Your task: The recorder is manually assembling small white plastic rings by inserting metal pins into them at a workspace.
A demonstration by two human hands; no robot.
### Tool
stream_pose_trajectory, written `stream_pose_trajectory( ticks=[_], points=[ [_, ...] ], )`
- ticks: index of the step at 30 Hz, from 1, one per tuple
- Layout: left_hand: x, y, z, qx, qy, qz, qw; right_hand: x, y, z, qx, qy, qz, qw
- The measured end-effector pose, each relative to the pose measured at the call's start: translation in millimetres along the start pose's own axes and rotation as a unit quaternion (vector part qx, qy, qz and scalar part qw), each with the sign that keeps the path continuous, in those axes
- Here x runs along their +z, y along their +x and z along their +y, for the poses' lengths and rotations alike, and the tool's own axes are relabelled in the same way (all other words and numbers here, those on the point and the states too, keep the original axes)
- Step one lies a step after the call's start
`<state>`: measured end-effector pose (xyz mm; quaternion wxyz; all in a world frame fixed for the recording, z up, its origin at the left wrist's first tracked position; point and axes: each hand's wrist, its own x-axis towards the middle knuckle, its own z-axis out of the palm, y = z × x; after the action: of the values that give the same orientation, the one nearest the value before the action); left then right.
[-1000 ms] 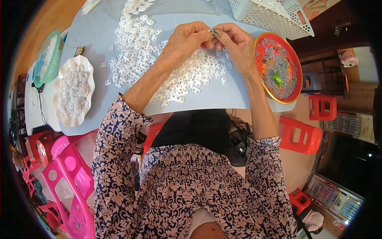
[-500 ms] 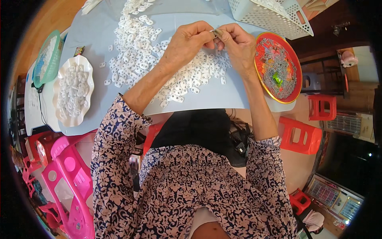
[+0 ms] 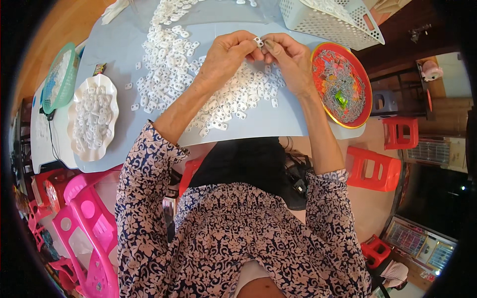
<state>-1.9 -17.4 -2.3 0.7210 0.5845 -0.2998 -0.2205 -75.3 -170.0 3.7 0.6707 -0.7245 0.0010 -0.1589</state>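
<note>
Pinching two-holed piece [image 3: 258,42], left hand [image 3: 224,57], scalloped dish [image 3: 101,81]

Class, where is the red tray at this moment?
In the head view, the red tray sits far right on the table, right of the right hand, near the perforated basket.

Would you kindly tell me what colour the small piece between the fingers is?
The small piece is white, best seen in the head view.
</note>
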Motion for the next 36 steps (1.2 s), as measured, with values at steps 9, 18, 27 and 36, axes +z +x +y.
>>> stream_pose_trajectory(
  ticks=[9, 18, 27, 36],
  points=[
    [0, 2, -3, 0.038, 0.017, 0.004, 0.999, 7, 4, 7, -0.035, 0.054, 0.024, 0.998],
    [1, 3, 0, 0.030, 0.104, 0.039, 0.993, 8, 6, 13, -0.033, 0.056, 0.045, 0.997],
    [-5, 4, 8, 0.035, 0.123, 0.028, 0.991, -4, 10, 10, -0.013, 0.056, 0.103, 0.993],
    [-9, 3, 9, 0.044, 0.139, 0.060, 0.988, -1, 7, 6, -0.026, 0.047, 0.083, 0.995]
  ],
)
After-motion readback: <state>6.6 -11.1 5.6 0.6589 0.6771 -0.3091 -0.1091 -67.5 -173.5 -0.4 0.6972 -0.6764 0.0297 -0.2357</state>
